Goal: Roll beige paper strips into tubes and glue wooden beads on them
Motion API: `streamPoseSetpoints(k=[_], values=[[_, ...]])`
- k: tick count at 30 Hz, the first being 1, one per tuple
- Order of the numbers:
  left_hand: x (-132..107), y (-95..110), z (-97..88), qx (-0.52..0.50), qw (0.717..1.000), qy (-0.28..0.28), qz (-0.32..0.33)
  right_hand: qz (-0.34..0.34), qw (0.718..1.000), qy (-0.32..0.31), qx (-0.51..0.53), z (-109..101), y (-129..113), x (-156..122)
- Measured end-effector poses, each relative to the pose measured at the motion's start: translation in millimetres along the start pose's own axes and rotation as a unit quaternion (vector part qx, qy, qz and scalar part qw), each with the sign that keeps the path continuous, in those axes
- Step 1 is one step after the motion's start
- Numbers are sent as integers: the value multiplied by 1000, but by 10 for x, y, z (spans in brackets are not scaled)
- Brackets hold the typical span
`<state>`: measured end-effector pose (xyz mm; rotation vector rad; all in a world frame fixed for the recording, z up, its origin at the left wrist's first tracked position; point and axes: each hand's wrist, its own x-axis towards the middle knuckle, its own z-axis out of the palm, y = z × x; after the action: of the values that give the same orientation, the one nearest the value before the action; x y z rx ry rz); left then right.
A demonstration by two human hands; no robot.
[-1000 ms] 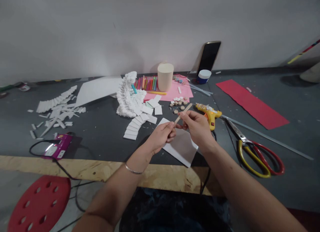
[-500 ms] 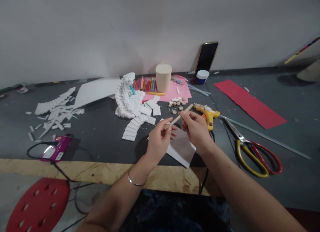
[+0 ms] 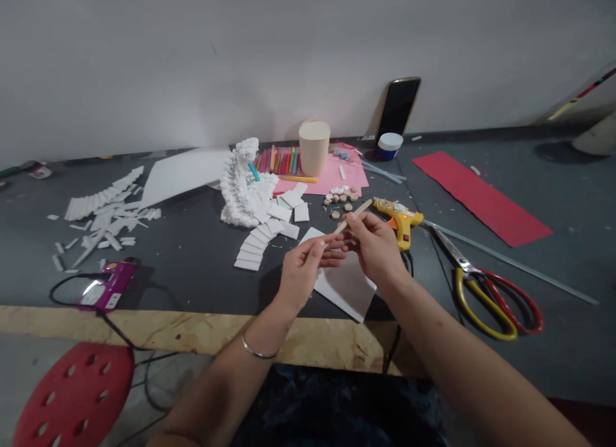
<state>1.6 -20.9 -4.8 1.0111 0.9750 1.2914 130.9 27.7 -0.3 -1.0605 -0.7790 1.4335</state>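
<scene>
A slim wooden craft stick (image 3: 356,216) slants between my two hands above the table. My right hand (image 3: 379,248) pinches it near the middle, leaving its upper tip sticking out. My left hand (image 3: 304,267) is closed at the stick's lower end, with thumb and forefinger over it; that end is hidden by the fingers. Under both hands lies a white card (image 3: 347,290). Right beside my right hand rests a yellow glue gun (image 3: 404,222). Small round wooden discs (image 3: 342,198) are gathered just beyond the stick.
Large scissors (image 3: 469,267) lie at right near a red strip (image 3: 481,198). A beige cup (image 3: 314,149), a phone (image 3: 398,107) and a jar (image 3: 389,147) stand at the back. White foam pieces (image 3: 255,245) fan out by a bumpy white model (image 3: 245,184). A purple device (image 3: 110,285) sits left.
My left hand's fingers have slid over the stick's lower end, covering the frayed tip that showed before. My right hand and the stick stay nearly where they were.
</scene>
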Motion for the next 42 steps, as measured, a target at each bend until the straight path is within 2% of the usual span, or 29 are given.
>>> streamPoseSetpoints(k=[5, 8, 13, 16, 20, 23, 26, 28, 30, 35, 42], values=[[18, -18, 0, -15, 1000, 9, -12, -40, 999, 4, -29, -32, 43, 34], [31, -16, -19, -22, 999, 11, -44, -80, 995, 11, -63, -48, 61, 43], [53, -39, -55, 32, 996, 12, -87, -116, 989, 5, -96, -46, 67, 26], [49, -44, -30, 34, 996, 24, -76, -95, 993, -15, -67, -40, 78, 32], [23, -1, 33, 38, 999, 20, -33, -28, 999, -26, 4, -44, 85, 69], [-1, 48, 32, 80, 997, -20, -8, 12, 998, -40, 35, -59, 59, 90], [-18, 76, -29, 112, 990, -86, 21, 34, 997, -47, 46, -77, 17, 94], [-22, 84, -78, 126, 982, -134, 37, 36, 997, -48, 52, -84, -6, 91], [-19, 88, -118, 139, 977, -157, 42, 41, 996, -51, 56, -85, -20, 84], [8, 98, -163, 156, 978, -136, 34, 47, 996, -64, 48, -85, -23, 65], [84, 125, -238, 194, 968, -156, -9, 9, 997, -70, -3, -160, 30, 89]])
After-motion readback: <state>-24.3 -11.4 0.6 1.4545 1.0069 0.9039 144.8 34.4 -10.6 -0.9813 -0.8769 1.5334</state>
